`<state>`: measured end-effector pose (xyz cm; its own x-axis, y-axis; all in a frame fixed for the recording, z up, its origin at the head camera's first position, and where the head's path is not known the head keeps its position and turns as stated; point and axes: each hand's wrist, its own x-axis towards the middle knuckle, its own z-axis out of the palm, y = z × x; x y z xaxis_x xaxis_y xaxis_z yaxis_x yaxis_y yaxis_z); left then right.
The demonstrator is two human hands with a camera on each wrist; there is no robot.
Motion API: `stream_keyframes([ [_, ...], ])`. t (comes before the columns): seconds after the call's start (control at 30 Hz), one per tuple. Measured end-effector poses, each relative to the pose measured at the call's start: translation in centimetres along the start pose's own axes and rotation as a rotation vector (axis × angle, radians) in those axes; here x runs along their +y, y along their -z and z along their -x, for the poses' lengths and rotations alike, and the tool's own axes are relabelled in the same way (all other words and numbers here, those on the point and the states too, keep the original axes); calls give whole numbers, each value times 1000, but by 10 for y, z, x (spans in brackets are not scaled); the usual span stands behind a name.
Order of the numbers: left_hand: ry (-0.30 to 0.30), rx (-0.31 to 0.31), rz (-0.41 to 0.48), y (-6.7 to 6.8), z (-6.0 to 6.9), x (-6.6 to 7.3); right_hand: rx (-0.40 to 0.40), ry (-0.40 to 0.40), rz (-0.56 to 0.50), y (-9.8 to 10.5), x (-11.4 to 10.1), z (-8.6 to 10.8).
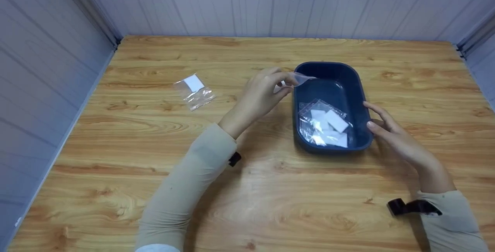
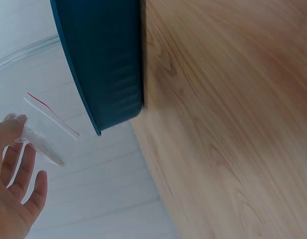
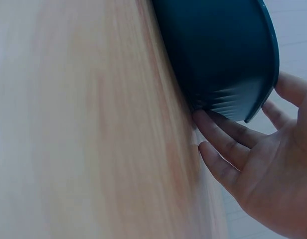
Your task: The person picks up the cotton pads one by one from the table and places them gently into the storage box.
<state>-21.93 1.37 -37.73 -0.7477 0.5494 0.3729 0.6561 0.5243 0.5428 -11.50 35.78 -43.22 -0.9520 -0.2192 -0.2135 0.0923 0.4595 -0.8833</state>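
My left hand [image 1: 265,89] pinches a small clear zip-lock bag [image 1: 303,78] between thumb and fingers, by the left rim of a dark blue plastic bin [image 1: 365,89]. A red line along the mouth of that zip-lock bag [image 2: 51,119] shows in the left wrist view, where the left hand [image 2: 16,174] has its other fingers loosely spread. Several clear bags with white cards [image 1: 325,128] lie in the near end of the bin. At the bin's right side, my right hand [image 1: 402,139] touches the wall and rim; its fingers [image 3: 223,137] rest fairly straight against the outside.
Another clear bag with a white card [image 1: 194,83] lies flat on the wooden table [image 1: 255,190], left of the bin. Pale panelled walls [image 1: 251,4] stand behind the table and at both sides.
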Motion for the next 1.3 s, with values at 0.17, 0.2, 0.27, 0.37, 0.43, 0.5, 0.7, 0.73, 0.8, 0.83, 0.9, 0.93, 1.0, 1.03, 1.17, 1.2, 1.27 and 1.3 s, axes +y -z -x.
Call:
stream_keyframes([
  [0.17, -17, -37, 24, -5, -5, 9, -2, -9, -34, 0, -1, -1],
  [0.2, -22, -44, 29, -6, -6, 10, -1, -10, -36, 0, -1, -1],
  [0.27, -32, -52, 34, -9, -7, 12, -2, -12, -40, 0, -1, -1],
  [0.37, -61, -46, 41, -14, -7, 14, -7, -3, -36, 0, -1, -2],
  [0.43, -88, -31, 41, -17, -7, 15, -7, 3, -24, 0, -1, -2],
  [0.5, -110, -16, 41, -20, -6, 16, -5, 12, -9, 0, 0, -2],
  [0.7, -139, -12, 33, -27, -7, 19, 2, 22, 22, 0, 0, -1],
  [0.73, -136, -24, 30, -28, -7, 20, 0, 20, 21, 0, -1, -1],
  [0.8, -135, -47, 22, -30, -9, 22, -1, 16, 15, 0, -1, -1],
  [0.83, -130, -60, 15, -31, -9, 23, -2, 12, 11, 0, -1, -1],
  [0.9, -124, -79, 12, -33, -11, 25, -4, 3, 7, 1, -1, -1],
  [0.93, -126, -81, 15, -35, -11, 26, -5, 1, 7, 1, -1, -1],
  [1.0, -133, -81, 22, -38, -12, 27, -5, -1, 8, 1, -1, -1],
  [1.03, -135, -81, 25, -40, -13, 27, -7, -2, 6, 1, -1, -1],
  [1.17, -149, -87, 27, -45, -13, 28, -8, -3, 9, 2, 0, -1],
  [1.2, -151, -91, 23, -46, -13, 29, -6, -1, 12, 2, 0, -1],
  [1.27, -152, -103, 21, -49, -12, 29, -3, 3, 14, 1, 0, 0],
  [1.3, -150, -112, 19, -49, -12, 30, -4, 4, 14, 1, 0, 0],
])
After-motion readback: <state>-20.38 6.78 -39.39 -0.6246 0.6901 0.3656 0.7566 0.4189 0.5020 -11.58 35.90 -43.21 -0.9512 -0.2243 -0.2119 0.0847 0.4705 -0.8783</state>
